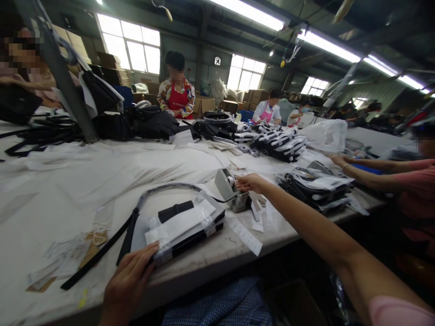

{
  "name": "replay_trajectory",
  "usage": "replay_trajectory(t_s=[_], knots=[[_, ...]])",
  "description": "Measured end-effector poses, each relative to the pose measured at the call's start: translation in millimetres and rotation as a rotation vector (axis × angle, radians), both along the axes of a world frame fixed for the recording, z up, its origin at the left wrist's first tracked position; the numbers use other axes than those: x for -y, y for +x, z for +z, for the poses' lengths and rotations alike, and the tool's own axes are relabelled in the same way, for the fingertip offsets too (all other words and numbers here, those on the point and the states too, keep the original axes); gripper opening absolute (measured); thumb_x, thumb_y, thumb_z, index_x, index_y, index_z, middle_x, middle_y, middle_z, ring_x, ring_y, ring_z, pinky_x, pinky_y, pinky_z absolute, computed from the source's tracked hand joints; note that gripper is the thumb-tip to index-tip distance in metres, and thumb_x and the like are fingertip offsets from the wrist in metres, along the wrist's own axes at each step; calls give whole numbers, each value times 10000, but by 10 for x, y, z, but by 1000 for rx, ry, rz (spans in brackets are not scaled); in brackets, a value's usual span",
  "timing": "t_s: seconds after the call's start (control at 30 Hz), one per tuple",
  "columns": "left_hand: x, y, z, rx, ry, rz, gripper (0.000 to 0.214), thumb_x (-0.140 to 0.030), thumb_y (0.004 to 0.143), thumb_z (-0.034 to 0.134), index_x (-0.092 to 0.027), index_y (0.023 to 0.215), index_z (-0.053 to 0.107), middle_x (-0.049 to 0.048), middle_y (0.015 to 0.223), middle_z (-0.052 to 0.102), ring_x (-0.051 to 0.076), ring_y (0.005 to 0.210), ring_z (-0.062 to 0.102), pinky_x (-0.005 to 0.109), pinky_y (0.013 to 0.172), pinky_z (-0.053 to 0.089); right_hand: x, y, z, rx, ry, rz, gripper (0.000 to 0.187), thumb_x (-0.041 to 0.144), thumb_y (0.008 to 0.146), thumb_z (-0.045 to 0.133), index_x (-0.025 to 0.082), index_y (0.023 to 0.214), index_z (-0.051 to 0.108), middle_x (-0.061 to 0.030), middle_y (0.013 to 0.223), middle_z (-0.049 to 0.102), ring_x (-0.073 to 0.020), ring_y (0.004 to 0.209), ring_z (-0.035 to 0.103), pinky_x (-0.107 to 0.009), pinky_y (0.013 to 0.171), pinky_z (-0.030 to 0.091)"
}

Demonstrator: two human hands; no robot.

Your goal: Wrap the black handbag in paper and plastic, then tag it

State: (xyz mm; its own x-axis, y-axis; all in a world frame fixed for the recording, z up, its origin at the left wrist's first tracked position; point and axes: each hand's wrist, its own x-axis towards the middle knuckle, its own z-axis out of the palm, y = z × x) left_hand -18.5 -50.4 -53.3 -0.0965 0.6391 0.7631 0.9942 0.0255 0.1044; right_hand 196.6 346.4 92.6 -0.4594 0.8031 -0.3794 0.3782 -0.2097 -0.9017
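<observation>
My left hand [131, 276] rests at the table's near edge, fingers curled on the corner of a black bag wrapped in white paper and clear film [185, 226]. The bag's long black strap [102, 251] trails left across the table. My right hand [250, 182] reaches forward to a grey tape dispenser [231, 190], its fingers pinched at the top of it, where the tape end sits. What lies between the fingertips is too small to make out.
White cloth covers the long table [84, 181]. Loose tape strips and paper slips [244, 235] lie near the dispenser. Stacks of packed bags [316, 188] and striped goods [278, 142] sit to the right, where another person's arms [367, 170] reach in. Other workers stand at the far side.
</observation>
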Motion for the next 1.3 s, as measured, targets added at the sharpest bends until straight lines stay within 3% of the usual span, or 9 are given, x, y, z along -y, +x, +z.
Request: replay_trajectory(t_s=[0.2,0.43,0.57,0.67,0.9,1.0,1.1,1.2,1.3], knots=[[1,7,-22,29,-5,9,321,-231,986,510,-195,1295,586,33,1218,691,199,1059,637,318,962,489,468,551,127,-68,119,-44,253,285,953,687,59,841,709,-152,878,732,-152,670,697,-174,580,607],[18,15,-18,27,-4,-15,334,-210,983,527,-155,1308,580,46,1223,686,193,1063,622,312,1013,447,854,964,-463,-130,108,-187,393,434,720,890,84,802,729,-129,806,731,-156,629,684,-197,562,603],[14,20,-15,39,-13,-23,336,-197,981,530,-156,1311,579,45,1227,682,197,1071,617,317,1019,446,843,911,-764,-108,179,-216,405,470,709,874,106,779,710,-107,782,720,-149,618,666,-208,548,595],[5,27,-22,34,-6,-18,339,-189,976,539,-156,1311,578,44,1213,687,193,1052,622,314,1007,451,743,859,-865,-47,228,-215,349,431,748,838,115,763,691,-100,759,715,-140,595,652,-206,537,579],[-5,61,2,34,1,-3,350,-167,968,548,-143,1316,573,51,1221,684,194,1058,622,322,1013,449,626,981,-774,165,411,-122,182,286,821,717,149,705,689,-65,664,687,-177,542,632,-254,514,518],[-1,63,13,26,-1,-9,350,-176,967,551,-152,1315,575,46,1220,687,196,1058,625,324,1003,458,719,1131,-607,427,853,73,119,254,881,657,188,805,721,-55,759,709,-218,686,668,-269,590,470],[6,67,7,36,-10,8,357,-186,967,552,-165,1324,572,38,1230,685,199,1064,624,329,999,462,829,1212,-374,763,1382,428,121,198,937,597,190,900,712,-61,817,708,-233,720,665,-283,583,408],[11,87,-4,54,-28,35,365,-191,970,546,-166,1334,562,38,1249,676,204,1081,618,346,1015,454,922,1136,-124,759,1605,722,167,83,931,556,179,961,688,-49,835,700,-208,730,656,-280,602,402],[12,135,11,84,-57,70,344,-187,974,530,-168,1316,569,40,1259,669,207,1104,608,358,1019,455,1021,872,71,527,1707,965,221,65,971,478,170,1011,669,-55,892,707,-191,778,651,-278,655,418]])
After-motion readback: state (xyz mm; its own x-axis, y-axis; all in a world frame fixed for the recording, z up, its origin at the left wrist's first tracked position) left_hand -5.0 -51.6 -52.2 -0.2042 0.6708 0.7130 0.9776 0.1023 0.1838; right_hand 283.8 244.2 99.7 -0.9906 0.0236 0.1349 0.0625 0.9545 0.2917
